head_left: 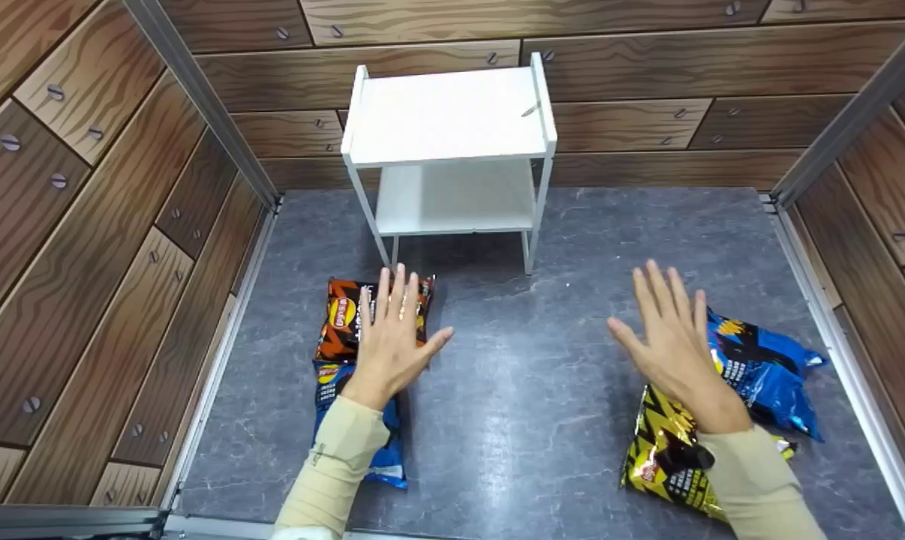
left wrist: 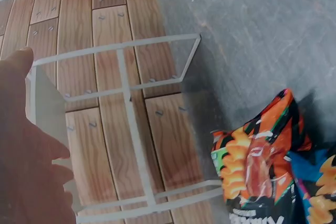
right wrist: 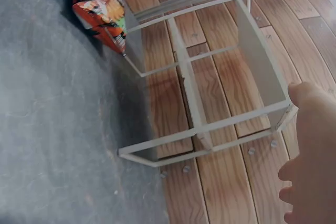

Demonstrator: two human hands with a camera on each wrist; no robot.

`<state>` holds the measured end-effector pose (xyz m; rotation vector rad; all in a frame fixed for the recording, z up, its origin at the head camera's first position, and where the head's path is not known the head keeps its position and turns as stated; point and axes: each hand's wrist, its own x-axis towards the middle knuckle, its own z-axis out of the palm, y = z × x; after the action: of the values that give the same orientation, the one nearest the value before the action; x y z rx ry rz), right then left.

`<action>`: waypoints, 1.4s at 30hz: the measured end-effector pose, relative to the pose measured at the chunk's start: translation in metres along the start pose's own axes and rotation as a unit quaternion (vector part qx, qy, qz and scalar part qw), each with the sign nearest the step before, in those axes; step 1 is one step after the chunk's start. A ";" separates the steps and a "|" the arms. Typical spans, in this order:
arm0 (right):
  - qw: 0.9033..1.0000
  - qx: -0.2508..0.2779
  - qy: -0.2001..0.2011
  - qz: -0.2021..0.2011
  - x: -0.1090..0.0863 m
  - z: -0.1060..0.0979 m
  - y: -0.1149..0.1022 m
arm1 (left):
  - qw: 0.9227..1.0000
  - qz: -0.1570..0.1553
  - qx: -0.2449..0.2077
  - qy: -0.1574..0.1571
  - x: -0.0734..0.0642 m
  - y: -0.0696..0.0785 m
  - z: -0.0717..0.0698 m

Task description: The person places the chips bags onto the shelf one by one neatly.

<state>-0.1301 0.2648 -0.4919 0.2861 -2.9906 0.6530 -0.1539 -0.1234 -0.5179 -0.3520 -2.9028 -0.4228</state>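
My left hand (head_left: pixel 392 343) is held palm down with fingers spread and holds nothing; in the head view it overlaps an orange-and-black chip bag (head_left: pixel 338 319) and a blue chip bag (head_left: pixel 332 386). On the other side my right hand (head_left: pixel 670 345), also spread and holding nothing, covers part of a yellow-and-black chip bag (head_left: pixel 651 450) and a second blue chip bag (head_left: pixel 771 371). The left wrist view shows the orange bag (left wrist: pixel 257 161) below and right of the left hand (left wrist: pixel 31 145). In the right wrist view the right hand (right wrist: pixel 312 145) is at the right edge.
A white two-tier shelf (head_left: pixel 452 112) stands at the back, with a small dark mark on its top. Grey marbled floor (head_left: pixel 512 420) lies between the two pairs of bags. Wood-patterned walls (head_left: pixel 107 285) with metal edging enclose the left, back and right sides.
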 end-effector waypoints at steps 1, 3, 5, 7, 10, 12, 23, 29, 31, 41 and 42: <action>1.000 0.001 0.000 -0.003 0.004 -0.002 -0.002 | 1.000 -0.003 0.001 -0.003 0.002 -0.001 -0.002; 1.000 0.000 -0.003 -0.007 0.014 -0.005 -0.007 | 1.000 -0.011 0.000 -0.009 0.006 -0.003 -0.007; 1.000 0.002 -0.004 -0.012 0.025 -0.008 -0.011 | 1.000 -0.020 -0.014 -0.010 0.013 -0.006 -0.012; 1.000 0.000 -0.007 -0.015 0.035 -0.011 -0.017 | 0.999 -0.031 -0.035 -0.006 0.020 -0.010 -0.018; 1.000 -0.003 -0.007 -0.025 0.054 -0.017 -0.027 | 0.996 -0.052 -0.072 0.017 0.035 -0.018 -0.029; 0.999 -0.010 -0.001 -0.035 0.070 -0.023 -0.036 | 0.992 -0.068 -0.101 0.042 0.047 -0.024 -0.038; 0.997 -0.038 0.020 -0.067 0.155 -0.060 -0.091 | 0.943 -0.164 -0.260 0.126 0.113 -0.043 -0.071; 0.997 -0.057 0.008 -0.052 0.183 -0.064 -0.100 | 0.929 -0.191 -0.292 0.128 0.140 -0.046 -0.086; 0.997 -0.059 0.001 -0.045 0.190 -0.063 -0.100 | 0.927 -0.196 -0.294 0.126 0.150 -0.046 -0.089; 0.996 -0.073 0.005 -0.047 0.211 -0.058 -0.103 | 0.910 -0.243 -0.306 0.137 0.180 -0.045 -0.093; 0.996 -0.075 0.011 -0.052 0.212 -0.058 -0.102 | 0.907 -0.248 -0.308 0.143 0.182 -0.045 -0.093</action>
<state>-0.3170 0.1626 -0.3757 0.4184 -2.9594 0.4162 -0.3250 -0.1561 -0.4026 0.3631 -2.4672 -1.3498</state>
